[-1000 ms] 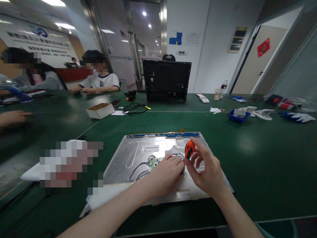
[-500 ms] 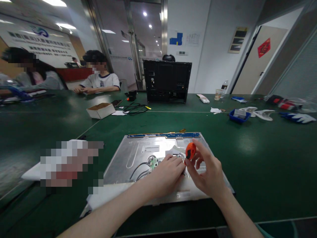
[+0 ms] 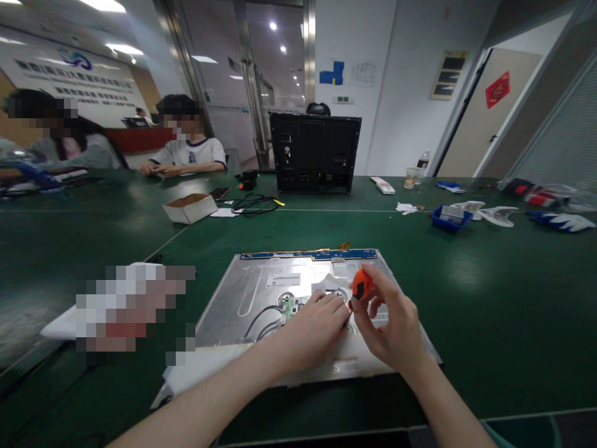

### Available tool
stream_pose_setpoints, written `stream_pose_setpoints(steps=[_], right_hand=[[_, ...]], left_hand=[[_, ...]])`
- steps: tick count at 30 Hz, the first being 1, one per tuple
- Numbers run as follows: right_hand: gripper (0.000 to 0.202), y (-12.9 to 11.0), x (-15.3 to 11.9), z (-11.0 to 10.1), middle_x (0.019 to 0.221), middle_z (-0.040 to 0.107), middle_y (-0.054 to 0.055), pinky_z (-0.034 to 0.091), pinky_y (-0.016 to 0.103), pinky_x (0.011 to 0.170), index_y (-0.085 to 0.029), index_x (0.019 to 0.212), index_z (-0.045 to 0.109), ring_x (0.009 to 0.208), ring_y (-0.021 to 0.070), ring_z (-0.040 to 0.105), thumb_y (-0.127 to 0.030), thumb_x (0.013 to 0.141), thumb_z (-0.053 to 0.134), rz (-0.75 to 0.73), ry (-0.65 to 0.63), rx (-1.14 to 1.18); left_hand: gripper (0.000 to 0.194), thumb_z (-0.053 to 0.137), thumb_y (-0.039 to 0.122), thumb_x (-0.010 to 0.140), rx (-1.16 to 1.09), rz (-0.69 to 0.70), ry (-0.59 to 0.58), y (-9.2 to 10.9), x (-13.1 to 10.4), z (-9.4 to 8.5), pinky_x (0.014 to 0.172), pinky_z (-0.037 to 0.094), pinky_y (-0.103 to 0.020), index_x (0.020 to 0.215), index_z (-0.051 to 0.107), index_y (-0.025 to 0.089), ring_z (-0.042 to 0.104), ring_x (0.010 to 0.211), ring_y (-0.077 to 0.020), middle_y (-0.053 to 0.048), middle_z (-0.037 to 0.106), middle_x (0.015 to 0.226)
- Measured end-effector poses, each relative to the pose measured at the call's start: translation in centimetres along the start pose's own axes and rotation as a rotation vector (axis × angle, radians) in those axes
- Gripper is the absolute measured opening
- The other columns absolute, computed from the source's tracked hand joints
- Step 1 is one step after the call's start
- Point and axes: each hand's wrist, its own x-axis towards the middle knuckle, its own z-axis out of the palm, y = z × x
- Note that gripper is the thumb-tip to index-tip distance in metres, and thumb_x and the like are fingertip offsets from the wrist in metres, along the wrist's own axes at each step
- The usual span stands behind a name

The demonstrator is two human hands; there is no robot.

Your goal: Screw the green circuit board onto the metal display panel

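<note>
A silver display panel (image 3: pixel 254 292) lies flat in front of me, with a blue circuit strip (image 3: pixel 308 255) along its far edge. Between the fingertips of my right hand (image 3: pixel 394 317) is an orange-and-black screwdriver (image 3: pixel 362 285), its handle leaning over the panel. My left hand (image 3: pixel 314 326) rests closed across a small green circuit board (image 3: pixel 291 306). Its fingers are together beside the screwdriver's lower end; they hide the tip and whatever they grip. Dark cables (image 3: pixel 261 318) run from the board's left side.
A black monitor housing (image 3: pixel 317 155) stands at the back of the green table (image 3: pixel 485 311). An open white box (image 3: pixel 190 208) and a coiled black cable (image 3: pixel 254 204) sit left of it. A blue tray (image 3: pixel 451 219) is at right. Two people sit at the far left.
The screwdriver handle has turned and tilted slightly to the right in my right hand's fingers. My left hand stays in place.
</note>
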Motion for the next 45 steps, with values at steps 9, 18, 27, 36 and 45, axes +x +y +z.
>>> stream_pose_setpoints(steps=[9, 18, 27, 36, 45], right_hand=[[0.054, 0.5, -0.2, 0.2, 0.088, 0.064, 0.001, 0.048, 0.02, 0.044, -0.031, 0.149, 0.038, 0.057, 0.0108, 0.057, -0.021, 0.099, 0.057, 0.002, -0.017, -0.002], [0.055, 0.2, 0.0, 0.1, 0.085, 0.064, 0.0, 0.048, 0.021, 0.044, -0.028, 0.151, 0.04, 0.056, 0.0112, 0.057, -0.017, 0.099, 0.055, -0.029, 0.015, 0.019], [0.055, 0.3, 0.0, 0.1, 0.085, 0.064, 0.0, 0.047, 0.022, 0.044, -0.027, 0.15, 0.041, 0.056, 0.0112, 0.057, -0.018, 0.099, 0.056, -0.032, 0.015, 0.01], [0.053, 0.3, 0.1, 0.1, 0.083, 0.064, 0.0, 0.048, 0.023, 0.046, -0.026, 0.151, 0.039, 0.056, 0.0121, 0.058, -0.018, 0.1, 0.054, -0.033, -0.023, 0.003], [0.053, 0.4, -0.2, 0.2, 0.086, 0.066, 0.001, 0.049, 0.023, 0.044, -0.025, 0.149, 0.037, 0.055, 0.0117, 0.059, -0.018, 0.099, 0.054, -0.015, -0.011, 0.025]], left_hand=[[0.008, 0.057, 0.013, 0.096, -0.009, -0.004, 0.045, -0.2, 0.0, 0.7, 0.096, 0.046, -0.046, 0.103, 0.061, 0.014, 0.064, 0.1, -0.0286, -0.01, 0.07, 0.106], [0.008, 0.058, 0.013, 0.096, 0.001, -0.005, 0.066, -0.2, 0.0, 0.7, 0.095, 0.047, -0.046, 0.102, 0.062, 0.014, 0.064, 0.099, -0.028, -0.01, 0.07, 0.106], [0.01, 0.053, 0.014, 0.099, 0.006, 0.009, 0.086, -0.3, -0.1, 1.0, 0.095, 0.046, -0.044, 0.104, 0.062, 0.015, 0.064, 0.1, -0.0267, -0.01, 0.07, 0.109], [0.01, 0.054, 0.014, 0.098, -0.008, -0.006, 0.081, -0.2, 0.0, 0.9, 0.094, 0.046, -0.045, 0.102, 0.063, 0.014, 0.064, 0.1, -0.0278, -0.011, 0.071, 0.107], [0.015, 0.056, 0.013, 0.097, 0.031, 0.006, 0.046, -0.3, 0.0, 1.1, 0.095, 0.046, -0.045, 0.11, 0.063, 0.012, 0.063, 0.102, -0.0287, -0.012, 0.07, 0.11]])
